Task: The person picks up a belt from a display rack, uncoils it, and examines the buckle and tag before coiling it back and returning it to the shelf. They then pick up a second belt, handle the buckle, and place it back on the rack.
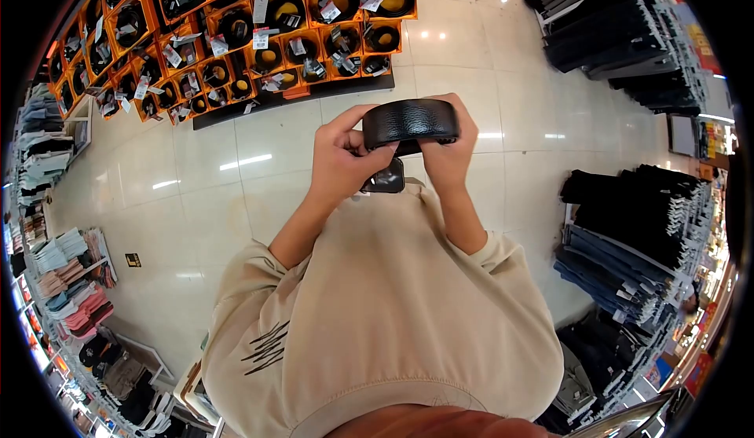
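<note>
A coiled black leather belt [411, 120] with a pebbled surface is held up in front of my chest, between both hands. My left hand [342, 152] is closed on the coil's left side, its thumb pressed against the lower edge. On the other side, my right hand [450, 146] grips the right end, with its fingers partly hidden behind the leather. Just below the coil hangs a dark, glossy, squarish piece [388, 177], apparently the buckle. The inside of the coil is mostly hidden.
An orange display rack [294, 92] with several coiled, tagged belts in compartments stands ahead to the left. Dark trousers [620, 214] and jeans [609, 265] hang at the right. Folded clothes [78, 277] line the left. Glossy tiled floor [259, 194] lies between.
</note>
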Available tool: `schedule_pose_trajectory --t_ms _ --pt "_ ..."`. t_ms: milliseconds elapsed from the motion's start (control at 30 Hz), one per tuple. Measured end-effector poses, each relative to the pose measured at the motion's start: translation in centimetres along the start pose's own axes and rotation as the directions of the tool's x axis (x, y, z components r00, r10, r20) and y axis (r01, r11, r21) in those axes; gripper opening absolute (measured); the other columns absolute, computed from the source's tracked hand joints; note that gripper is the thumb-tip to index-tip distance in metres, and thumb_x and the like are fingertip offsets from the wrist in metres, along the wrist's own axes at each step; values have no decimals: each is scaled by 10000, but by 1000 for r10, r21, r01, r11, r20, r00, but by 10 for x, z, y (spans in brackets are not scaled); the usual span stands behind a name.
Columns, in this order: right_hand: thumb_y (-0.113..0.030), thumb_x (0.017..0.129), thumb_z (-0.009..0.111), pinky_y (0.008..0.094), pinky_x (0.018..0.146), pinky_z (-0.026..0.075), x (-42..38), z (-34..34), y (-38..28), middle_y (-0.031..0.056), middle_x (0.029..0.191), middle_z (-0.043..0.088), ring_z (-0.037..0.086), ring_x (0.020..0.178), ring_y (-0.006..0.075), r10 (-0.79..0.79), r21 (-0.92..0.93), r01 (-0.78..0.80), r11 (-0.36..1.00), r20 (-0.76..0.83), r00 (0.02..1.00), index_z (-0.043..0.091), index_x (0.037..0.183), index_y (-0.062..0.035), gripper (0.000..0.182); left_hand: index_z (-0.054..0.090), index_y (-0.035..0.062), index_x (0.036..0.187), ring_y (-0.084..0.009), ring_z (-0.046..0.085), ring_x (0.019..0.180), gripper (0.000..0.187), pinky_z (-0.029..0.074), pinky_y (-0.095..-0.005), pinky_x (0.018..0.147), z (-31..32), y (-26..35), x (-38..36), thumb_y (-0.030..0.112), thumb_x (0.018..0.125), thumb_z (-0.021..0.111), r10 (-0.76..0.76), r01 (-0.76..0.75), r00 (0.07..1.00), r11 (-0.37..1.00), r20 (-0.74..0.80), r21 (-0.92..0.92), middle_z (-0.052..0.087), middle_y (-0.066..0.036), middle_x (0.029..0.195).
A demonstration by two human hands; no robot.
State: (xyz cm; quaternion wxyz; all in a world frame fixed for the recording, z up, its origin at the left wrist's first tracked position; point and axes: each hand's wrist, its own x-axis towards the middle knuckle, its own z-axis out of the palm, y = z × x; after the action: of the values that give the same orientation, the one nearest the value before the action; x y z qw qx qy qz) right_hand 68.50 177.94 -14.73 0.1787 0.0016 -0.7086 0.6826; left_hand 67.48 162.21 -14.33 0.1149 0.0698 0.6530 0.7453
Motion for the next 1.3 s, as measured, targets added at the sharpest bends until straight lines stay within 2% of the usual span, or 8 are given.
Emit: schedule_pose_trajectory --t_ms 167,400,600,833,933,1033,1167,1300 --pt "31 739 626 259 814 478 -25 29 30 61 965 656 604 891 136 399 652 -273 707 -49 916 624 1000 7 262 599 -5 1101 23 479 505 372 345 -149 467 6 9 -4 10 757 738 -62 58 997 996 -54 -75 594 37 621" --pt "57 723 631 241 680 467 0 -3 -19 46 838 663 583 736 114 120 -283 -98 954 62 991 596 855 10 145 595 -21 1084 -1 549 574 363 416 -160 514 -19 10 1 -34 746 724 -7 -3 996 993 88 117 622 18 681" --pt "48 746 637 248 744 491 -21 37 6 41 912 655 605 819 124 358 601 -192 776 -170 918 623 953 25 209 600 -16 1041 -16 586 652 311 459 -168 566 6 12 -3 -58 750 702 35 -42 998 989 -47 -143 649 0 767" --pt "75 747 610 229 675 478 -1 8 -24 28 777 619 573 721 93 70 -230 -51 972 72 995 576 844 9 122 604 -11 1046 2 573 662 347 446 -161 556 -23 7 3 -60 719 710 78 -86 995 987 66 136 648 16 772" --pt "70 775 604 245 720 499 -7 16 2 42 857 631 602 787 104 -33 101 36 994 -33 999 568 951 1 193 602 -13 1029 6 534 644 328 431 -160 553 0 12 -2 -34 727 730 110 -110 993 994 -49 -6 629 27 775" --pt "32 791 585 293 874 476 -23 36 1 53 1057 614 595 998 156 477 733 -316 602 -13 879 523 1138 -25 358 601 -17 1033 19 489 590 323 377 -149 518 11 13 -6 -16 742 741 6 -14 998 990 -61 -139 597 44 740" --pt "17 827 559 330 906 484 -23 26 31 74 1136 593 576 1075 180 521 799 -376 469 93 848 481 1206 -34 391 558 -56 1149 28 394 473 421 310 -149 490 -4 10 -3 -7 761 715 22 -24 1000 988 -11 -155 502 57 552" --pt "18 816 441 395 938 480 -21 25 6 98 1141 590 587 1061 230 627 802 -358 478 -26 778 485 1216 -38 406 474 -47 1181 -78 345 382 362 313 -231 399 -14 4 8 244 967 482 161 -109 987 609 -12 -786 331 46 440"
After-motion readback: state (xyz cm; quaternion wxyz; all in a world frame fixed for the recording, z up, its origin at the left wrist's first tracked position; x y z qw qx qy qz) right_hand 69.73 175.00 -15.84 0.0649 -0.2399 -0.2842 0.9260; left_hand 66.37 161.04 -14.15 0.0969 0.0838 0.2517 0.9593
